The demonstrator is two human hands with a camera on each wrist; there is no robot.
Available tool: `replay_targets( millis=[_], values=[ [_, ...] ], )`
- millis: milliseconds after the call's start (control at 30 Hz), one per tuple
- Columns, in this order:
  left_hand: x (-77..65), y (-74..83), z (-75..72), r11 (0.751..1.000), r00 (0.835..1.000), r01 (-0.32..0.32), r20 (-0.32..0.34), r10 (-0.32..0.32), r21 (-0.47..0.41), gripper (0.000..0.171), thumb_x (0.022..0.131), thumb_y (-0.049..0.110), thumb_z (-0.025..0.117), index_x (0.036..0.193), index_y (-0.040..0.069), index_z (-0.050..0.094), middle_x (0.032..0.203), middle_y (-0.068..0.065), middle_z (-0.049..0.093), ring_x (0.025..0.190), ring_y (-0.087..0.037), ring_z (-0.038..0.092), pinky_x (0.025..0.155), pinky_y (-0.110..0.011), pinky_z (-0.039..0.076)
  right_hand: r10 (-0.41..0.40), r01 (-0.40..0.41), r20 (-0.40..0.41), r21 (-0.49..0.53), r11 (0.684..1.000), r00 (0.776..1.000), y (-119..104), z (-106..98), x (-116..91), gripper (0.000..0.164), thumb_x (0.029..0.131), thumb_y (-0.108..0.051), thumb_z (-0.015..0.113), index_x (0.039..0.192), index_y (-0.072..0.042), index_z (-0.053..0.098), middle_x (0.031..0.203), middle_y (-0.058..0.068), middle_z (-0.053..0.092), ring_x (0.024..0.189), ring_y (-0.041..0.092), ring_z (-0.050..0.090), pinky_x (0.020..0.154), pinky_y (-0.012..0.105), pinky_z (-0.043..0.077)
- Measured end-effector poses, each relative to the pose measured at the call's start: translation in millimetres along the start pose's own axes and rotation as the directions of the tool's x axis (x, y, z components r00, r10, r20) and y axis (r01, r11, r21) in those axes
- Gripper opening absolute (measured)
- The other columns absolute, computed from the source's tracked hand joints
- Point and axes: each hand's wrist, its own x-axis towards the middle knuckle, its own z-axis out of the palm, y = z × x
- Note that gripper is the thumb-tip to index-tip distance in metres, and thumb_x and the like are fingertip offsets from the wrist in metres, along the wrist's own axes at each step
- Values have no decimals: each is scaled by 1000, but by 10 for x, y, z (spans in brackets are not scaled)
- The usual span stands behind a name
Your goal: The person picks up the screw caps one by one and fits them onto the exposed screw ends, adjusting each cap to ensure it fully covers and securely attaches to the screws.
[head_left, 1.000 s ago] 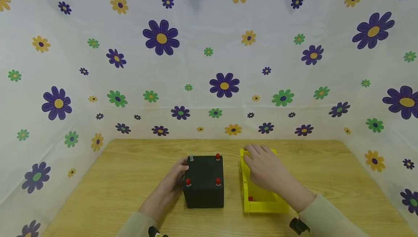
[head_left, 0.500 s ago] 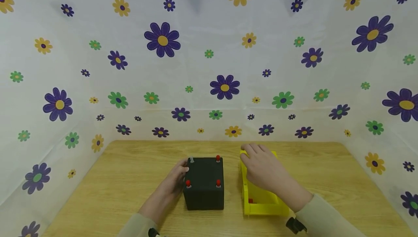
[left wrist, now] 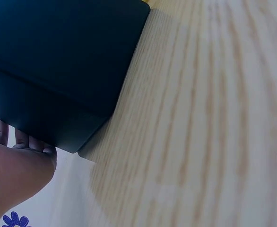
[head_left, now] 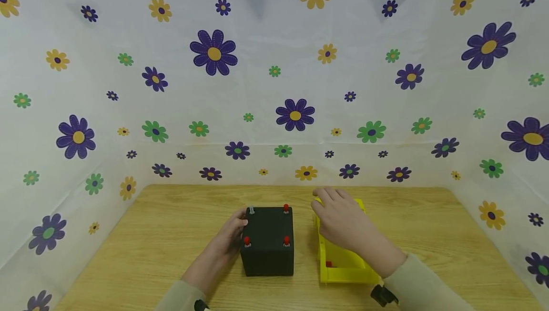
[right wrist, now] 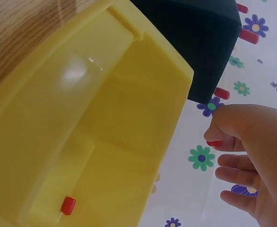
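A black box (head_left: 269,227) stands on the table with small metal posts on its top. Three posts bear red caps (head_left: 286,240); the back-left post (head_left: 251,210) is bare metal. My left hand (head_left: 231,232) holds the box by its left side, thumb near the top edge. The left wrist view shows its fingers (left wrist: 22,139) partly hidden by the box. Over the yellow bin (head_left: 349,275) is my right hand (head_left: 340,218). In the right wrist view it pinches a small red cap (right wrist: 214,143) between thumb and index finger. Another red cap (right wrist: 68,205) lies in the bin.
The wooden table (head_left: 180,225) extends around the box and bin. A white flowered sheet (head_left: 257,87) rises behind the table and along both sides. The bin stands just right of the box, with a narrow strip of table between them.
My right hand has moved slightly left over the bin, toward the box. The left hand, the box and the bin have stayed in place.
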Motion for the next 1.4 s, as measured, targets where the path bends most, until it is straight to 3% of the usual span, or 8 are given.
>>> replay_targets(
  millis=[267,767,1033,1400],
  values=[
    [-1,-14,-7,1000,1000,-1,8,1,-6,38,98,15,42,134,23,52,109,15,69,104,-6,63,97,-28,48,-9,9,-16,1,1000,1000,-42,0,28,34,86,-19,81,117,-9,71,135,12,66,125,30,63,108,45,54],
    [16,8,12,1000,999,10,-35,-9,23,58,96,17,44,152,4,39,111,13,67,107,-7,61,99,-29,46,-29,29,-66,1,1000,997,-84,2,70,27,87,-17,79,112,-10,70,133,10,66,122,29,64,107,43,56],
    [4,6,17,1000,1000,1,-21,-1,9,47,97,16,45,144,13,47,111,14,69,107,-7,63,100,-29,46,-29,31,-56,35,999,998,-123,3,89,28,87,-16,79,113,-10,70,135,10,66,125,29,63,108,44,54],
    [-19,9,22,1000,999,11,-30,-11,-17,48,97,16,44,145,14,48,110,15,70,107,-6,63,100,-29,46,-49,50,-79,13,999,996,-155,-23,102,27,87,-18,78,112,-11,69,134,9,66,122,27,63,107,42,54]
  ],
)
